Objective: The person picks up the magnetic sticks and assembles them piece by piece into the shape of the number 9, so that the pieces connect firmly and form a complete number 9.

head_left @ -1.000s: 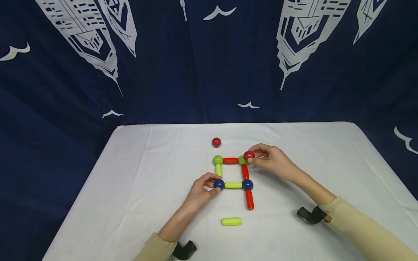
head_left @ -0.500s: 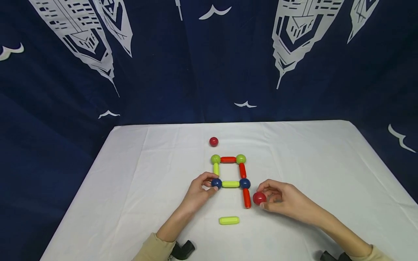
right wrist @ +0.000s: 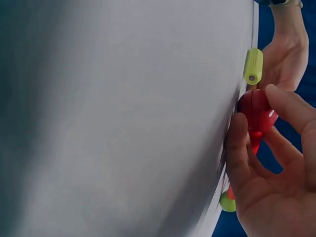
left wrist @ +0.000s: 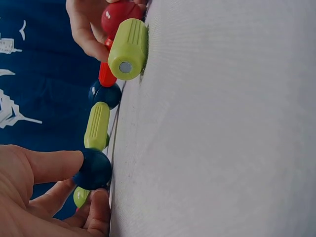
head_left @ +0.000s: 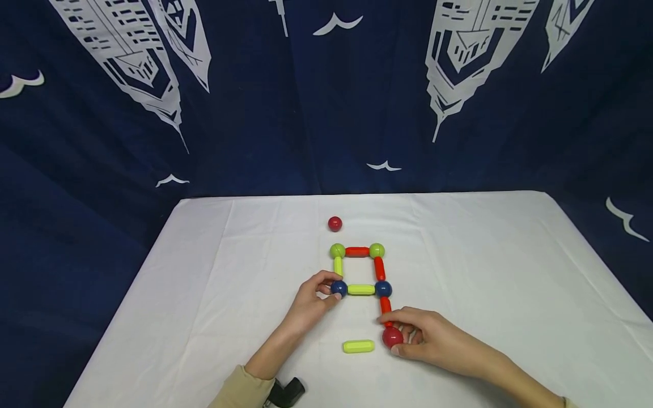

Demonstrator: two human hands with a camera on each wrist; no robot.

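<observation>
My left hand (head_left: 311,297) pinches a blue ball (left wrist: 94,169) at the left corner of a square of magnetic rods and balls. A yellow-green rod (head_left: 361,289) joins it to a second blue ball (head_left: 383,288). Down from that ball runs a red rod (head_left: 385,306). At this rod's near end my right hand (head_left: 433,343) pinches a red ball (head_left: 393,338), which appears to touch the rod. Two green balls, one at the left (head_left: 338,251) and one at the right (head_left: 377,251), form the far corners, with a red rod (head_left: 357,251) between them.
A loose yellow-green rod (head_left: 359,346) lies on the white tablecloth (head_left: 245,255), left of the red ball in my right hand. Another red ball (head_left: 334,224) lies beyond the square. Behind the table hangs a dark blue printed curtain (head_left: 316,102).
My right hand has carried the red ball from beside the far right green ball toward me, to the near end of the lower red rod. My left hand stays on its blue ball.
</observation>
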